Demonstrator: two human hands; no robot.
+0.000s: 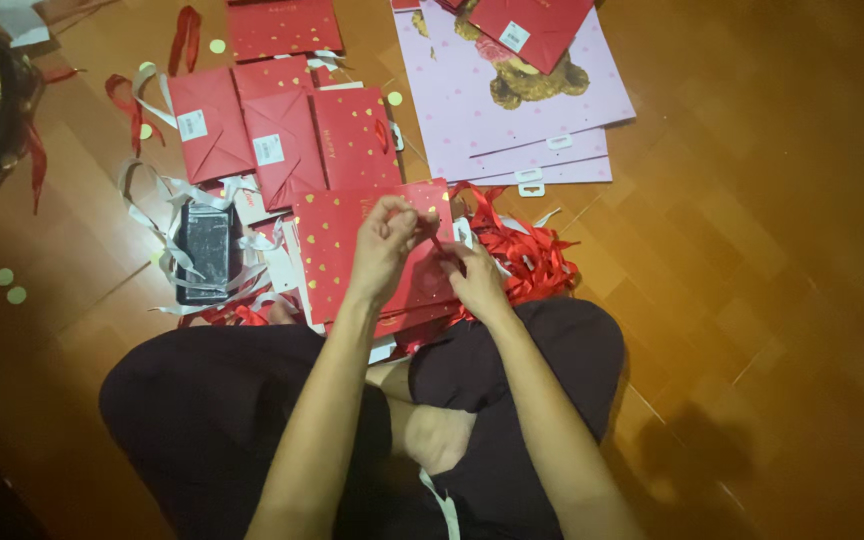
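Red gift bag (352, 255), flat and dotted with gold hearts, lies on the wooden floor (752, 250) before our crossed legs, long axis running away from us, top edge at the far end. Our left hand (384, 245) pinches that top edge, fingers together. Our right hand (474, 282) is closed on a thin red ribbon (439, 243) at the bag. More red ribbons (527, 255) pile just right; whether anything is inside the bag we cannot tell.
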